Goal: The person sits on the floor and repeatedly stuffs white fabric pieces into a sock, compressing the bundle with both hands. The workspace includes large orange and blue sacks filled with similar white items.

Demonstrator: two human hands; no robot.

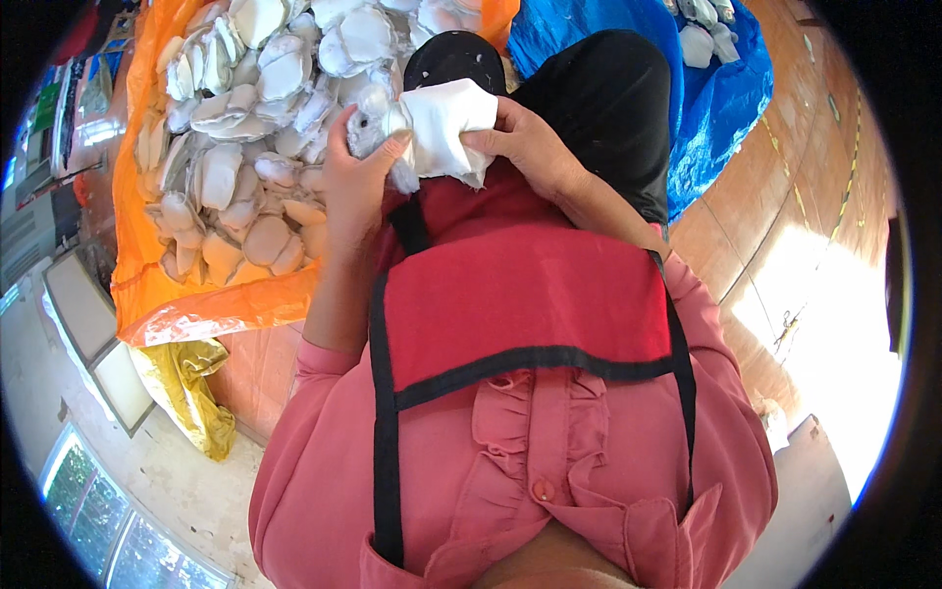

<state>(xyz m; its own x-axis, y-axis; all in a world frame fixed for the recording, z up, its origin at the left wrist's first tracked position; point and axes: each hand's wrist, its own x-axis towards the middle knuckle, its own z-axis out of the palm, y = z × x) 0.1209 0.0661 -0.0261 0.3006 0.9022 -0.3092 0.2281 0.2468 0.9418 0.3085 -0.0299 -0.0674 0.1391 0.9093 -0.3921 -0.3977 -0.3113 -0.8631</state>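
Observation:
Above my lap I hold a small white cloth piece [453, 116], soft and pouch-like, with a frayed lower edge. White fluffy fibre [371, 110] bulges at its left end, with a small dark spot in it. My left hand [361, 165] is closed on that left end, thumb pressed at the join of cloth and fluff. At the cloth's right side, my right hand [533, 147] pinches the edge between thumb and fingers. The fingers behind the cloth are partly hidden.
To my left, an orange plastic sheet [211, 319] bears a heap of white padded pieces [280, 69]. A blue plastic sheet [726, 108] with a few white pieces lies at the far right. Beside the orange sheet is a yellow bag [186, 388]. The floor [746, 255] is tiled.

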